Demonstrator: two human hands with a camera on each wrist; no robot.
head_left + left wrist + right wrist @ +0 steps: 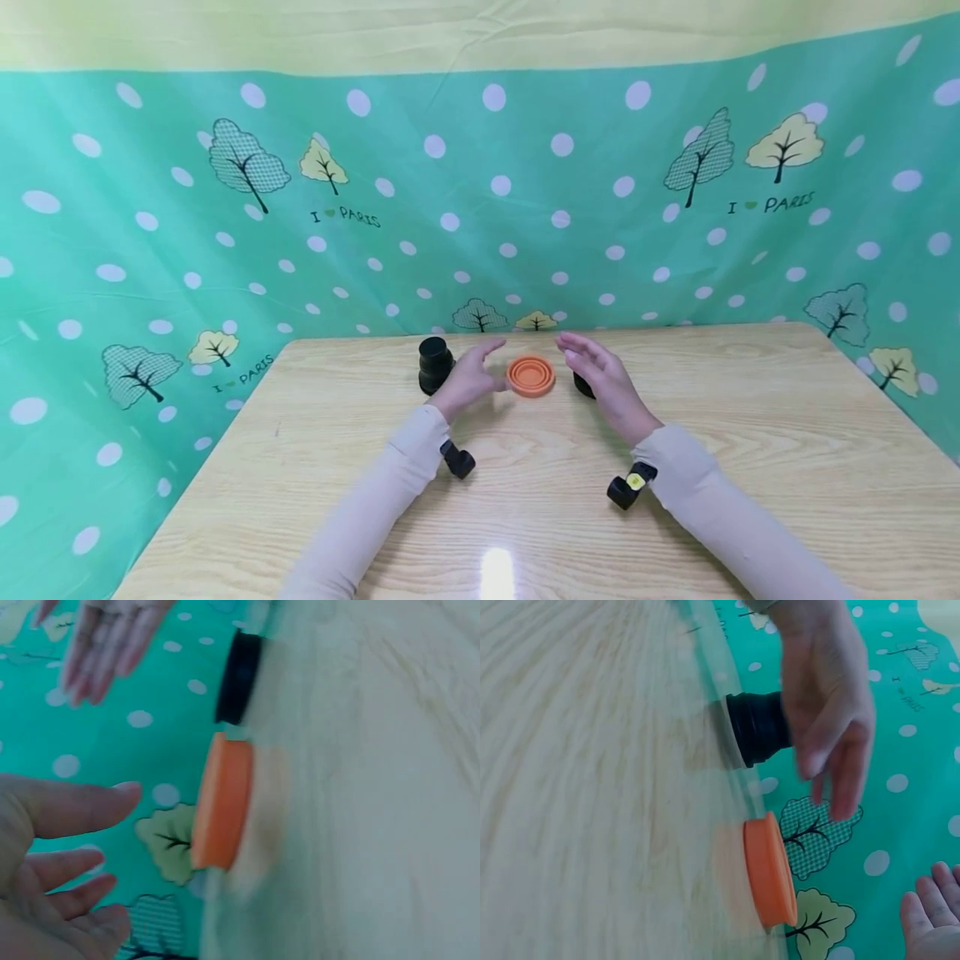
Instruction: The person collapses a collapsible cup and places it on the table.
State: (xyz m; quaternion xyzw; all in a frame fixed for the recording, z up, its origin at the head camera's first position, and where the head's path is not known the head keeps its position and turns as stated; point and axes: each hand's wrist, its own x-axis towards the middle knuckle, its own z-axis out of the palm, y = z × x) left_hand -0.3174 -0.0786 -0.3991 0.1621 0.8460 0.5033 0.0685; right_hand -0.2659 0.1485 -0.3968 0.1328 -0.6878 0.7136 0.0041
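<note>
A round orange collapsible cup [531, 377], folded flat with concentric rings showing, lies on the table between the hands. My left hand [471, 379] hovers just left of it, fingers spread and holding nothing. Just beyond and left of that hand stands a black stepped cup-like piece [435, 365], upright, its lower part overlapped by the hand in the head view. On the other side, my right hand [606, 385] is held above the table, also without anything in it. Partly hidden behind the right hand is a low black round piece [240, 677], seen better in the left wrist view.
The wooden table [540, 467] ends at a green dotted cloth [420, 208] hanging close behind the objects. Each wrist carries a small black camera, one on the left [458, 461] and one on the right [628, 487].
</note>
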